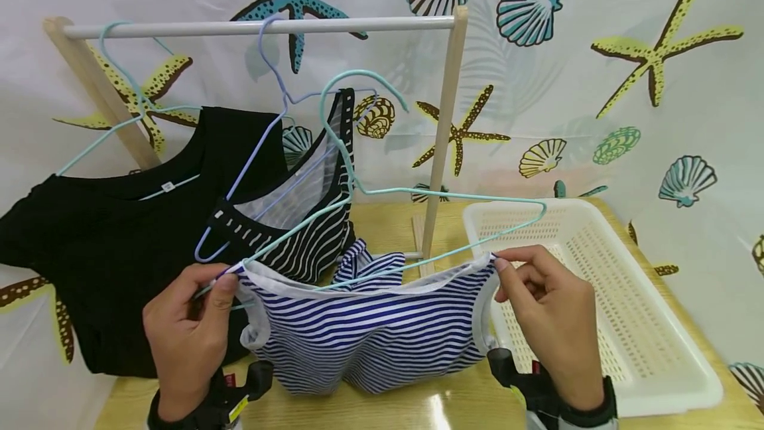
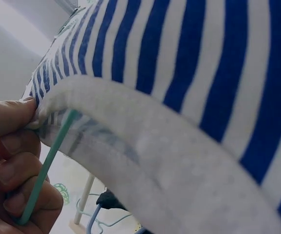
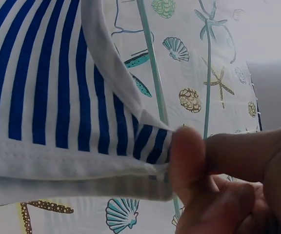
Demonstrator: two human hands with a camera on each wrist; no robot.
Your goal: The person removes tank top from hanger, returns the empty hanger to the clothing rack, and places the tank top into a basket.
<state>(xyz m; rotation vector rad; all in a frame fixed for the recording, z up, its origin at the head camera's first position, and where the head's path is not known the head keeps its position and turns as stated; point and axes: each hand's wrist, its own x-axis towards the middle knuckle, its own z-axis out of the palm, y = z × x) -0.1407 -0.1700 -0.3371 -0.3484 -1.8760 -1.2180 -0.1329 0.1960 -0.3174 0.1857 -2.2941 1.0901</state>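
A blue-and-white striped sleeveless top (image 1: 370, 324) with white trim is stretched between both hands. My left hand (image 1: 188, 330) pinches its left shoulder. In the left wrist view, a mint hanger (image 2: 52, 161) comes out of the armhole and its end lies against the curled fingers. The right hand (image 1: 552, 317) pinches the other shoulder strap (image 3: 152, 141) between thumb and finger. On that side, the mint hanger's arm (image 1: 453, 195) sticks out above the neckline, outside the top. The hanger's hook (image 1: 364, 73) points up, clear of the rail.
A rack's white rail (image 1: 358, 25) carries a black T-shirt (image 1: 131, 244) on a mint hanger and a black-and-white striped top (image 1: 316, 231) on a lilac hanger (image 1: 277, 78). At the right, a white perforated basket (image 1: 656, 330) sits on the wooden table (image 1: 418, 410).
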